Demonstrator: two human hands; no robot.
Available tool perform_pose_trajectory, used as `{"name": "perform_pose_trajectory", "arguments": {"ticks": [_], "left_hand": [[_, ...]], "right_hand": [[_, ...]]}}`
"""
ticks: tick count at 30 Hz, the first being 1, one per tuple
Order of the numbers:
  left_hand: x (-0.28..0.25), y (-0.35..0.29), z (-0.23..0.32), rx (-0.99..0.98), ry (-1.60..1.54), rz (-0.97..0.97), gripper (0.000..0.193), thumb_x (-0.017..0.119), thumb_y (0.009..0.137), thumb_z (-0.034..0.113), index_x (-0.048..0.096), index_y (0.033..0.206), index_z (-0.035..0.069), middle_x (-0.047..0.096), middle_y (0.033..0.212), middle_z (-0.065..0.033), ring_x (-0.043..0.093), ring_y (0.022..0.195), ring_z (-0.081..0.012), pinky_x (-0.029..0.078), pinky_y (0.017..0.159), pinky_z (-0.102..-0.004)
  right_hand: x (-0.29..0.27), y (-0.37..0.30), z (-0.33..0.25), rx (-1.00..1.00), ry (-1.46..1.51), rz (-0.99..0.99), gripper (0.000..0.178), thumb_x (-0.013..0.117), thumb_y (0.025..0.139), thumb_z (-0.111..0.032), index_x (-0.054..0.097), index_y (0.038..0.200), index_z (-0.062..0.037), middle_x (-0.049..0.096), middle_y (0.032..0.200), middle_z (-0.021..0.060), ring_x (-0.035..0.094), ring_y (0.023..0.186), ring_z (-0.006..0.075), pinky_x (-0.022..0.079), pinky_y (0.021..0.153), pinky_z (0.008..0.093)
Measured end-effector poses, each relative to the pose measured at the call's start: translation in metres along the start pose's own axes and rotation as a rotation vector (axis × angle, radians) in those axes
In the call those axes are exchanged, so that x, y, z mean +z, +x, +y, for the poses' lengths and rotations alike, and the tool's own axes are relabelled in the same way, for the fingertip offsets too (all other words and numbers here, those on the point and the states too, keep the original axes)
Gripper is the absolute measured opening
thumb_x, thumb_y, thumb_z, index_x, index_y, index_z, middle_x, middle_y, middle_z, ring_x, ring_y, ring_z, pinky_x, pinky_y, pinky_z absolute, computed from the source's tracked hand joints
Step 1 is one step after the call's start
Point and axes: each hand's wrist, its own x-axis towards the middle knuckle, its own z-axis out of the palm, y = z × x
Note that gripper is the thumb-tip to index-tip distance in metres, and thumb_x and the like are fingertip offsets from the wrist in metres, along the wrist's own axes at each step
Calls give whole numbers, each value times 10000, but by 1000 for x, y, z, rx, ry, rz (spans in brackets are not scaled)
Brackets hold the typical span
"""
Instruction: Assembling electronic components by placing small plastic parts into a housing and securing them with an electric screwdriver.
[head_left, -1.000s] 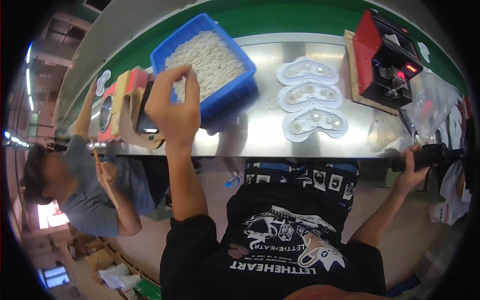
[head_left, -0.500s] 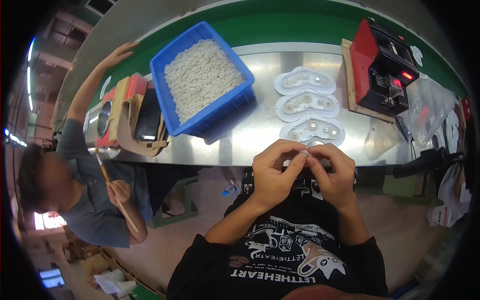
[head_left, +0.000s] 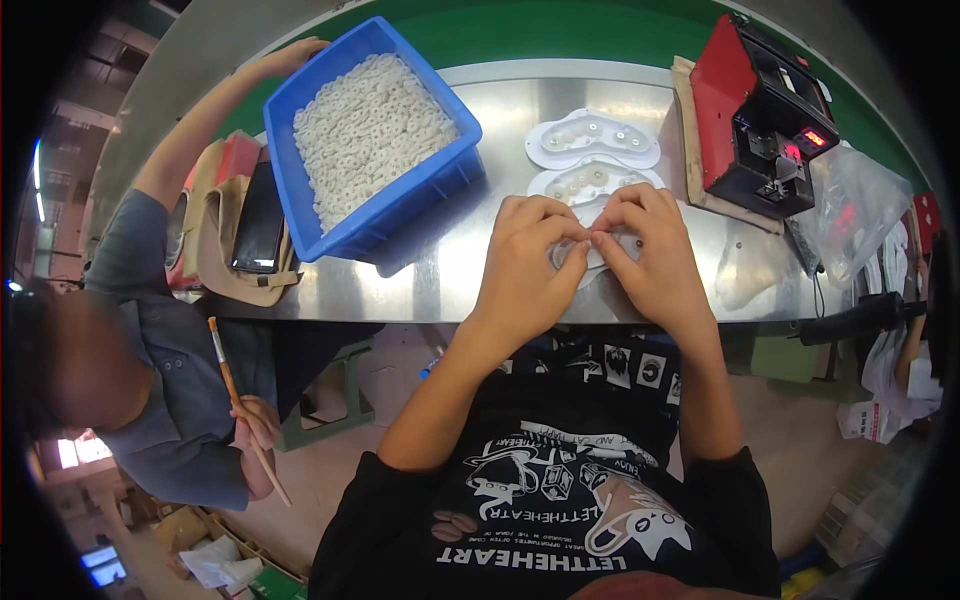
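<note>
1. Head view: left hand (head_left: 530,262) has thumb and forefinger brought together, meeting the other hand's fingertips; whether it grips a small piece cannot be told.
2. Right hand (head_left: 655,255) is bent the same way, tips pinched close; its grasp also cannot be told.
3. Nearest white tray (head_left: 562,254), curved, lies on the steel surface (head_left: 450,265) beneath both hands, mostly covered by them.
4. Middle tray (head_left: 537,187) and far tray (head_left: 560,159) lie in line beyond it, each with small round parts inside.
5. Blue bin (head_left: 410,212), to the left, is heaped with pale rings (head_left: 375,130).
6. Red-and-black machine (head_left: 755,110) stands to the right, beside a clear plastic bag (head_left: 850,190).
7. Co-worker's hand (head_left: 258,422), far left, grasps a wooden-handled brush (head_left: 224,362).
</note>
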Motion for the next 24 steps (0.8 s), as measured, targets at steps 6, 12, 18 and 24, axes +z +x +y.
{"name": "perform_pose_trajectory", "arguments": {"ticks": [6,12,18,24], "left_hand": [[-7,-2,-3,-131,-180,-6,73,762,788,63,748,844,18,726,933,-95,629,927,-279,517,800,-382],[4,-2,-6,10,-16,38,75,750,762,44,746,831,15,711,935,-97,635,923,-295,523,814,-398],[3,-5,-9,34,19,95,86,740,763,22,728,847,11,694,923,-117,632,891,-331,510,823,-428],[7,-14,-17,20,-60,156,127,715,725,27,702,852,25,668,888,-151,606,911,-379,467,837,-482]], "right_hand": [[6,7,-5,195,104,39,193,747,802,-84,643,952,-21,634,936,97,561,897,253,459,821,355],[4,13,0,97,35,72,191,721,849,-85,677,1025,-25,636,933,113,572,893,267,463,803,371],[14,35,-1,-156,-194,-11,200,690,896,-94,735,1073,-13,618,940,129,600,877,294,476,775,403],[24,32,18,-162,-155,-38,178,679,906,-90,722,1038,22,613,936,153,609,879,311,480,774,387]]}}
